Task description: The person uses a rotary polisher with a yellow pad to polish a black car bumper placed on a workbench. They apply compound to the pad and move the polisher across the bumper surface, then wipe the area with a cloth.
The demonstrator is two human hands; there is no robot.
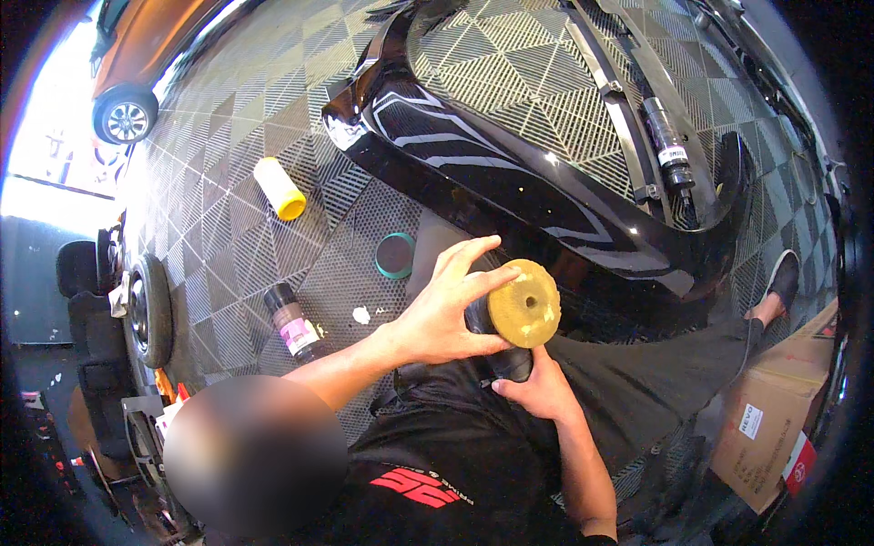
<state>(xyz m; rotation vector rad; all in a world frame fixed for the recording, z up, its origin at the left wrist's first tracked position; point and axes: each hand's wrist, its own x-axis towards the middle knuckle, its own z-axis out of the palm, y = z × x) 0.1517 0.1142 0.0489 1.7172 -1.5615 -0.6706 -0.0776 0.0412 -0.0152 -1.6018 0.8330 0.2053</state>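
I count one polisher [513, 366] with one yellow pad [523, 320], one glossy black car panel [510, 173], three bottles, one green-rimmed disc [394, 256], one cardboard box [769, 409]. Polisher is on the near side of the panel, over the wearer's lap, pad facing up at my camera.

Left of the panel, on the patterned floor [214, 173]: yellow-capped bottle [279, 189], then pink-labelled bottle [293, 323] closer in. Disc sits between that one and the panel; one white scrap [361, 316] below it. Third bottle, black [667, 150], is inside the panel's curve beside long dark strips [608, 91]. Box is right of the panel, nearer me. One loose wheel [148, 311] far left of the panel; orange car [150, 50] beyond. In the way: trouser legs [637, 373] between the polisher and the panel; a blurred patch hides the lower left.

Left hand [442, 314] comes in from the left, index finger and thumb spread around the polisher's head just behind the pad. Right hand [543, 391] reaches up from below, fingers wrapped on the black body, partly hidden, thumb across the near side.
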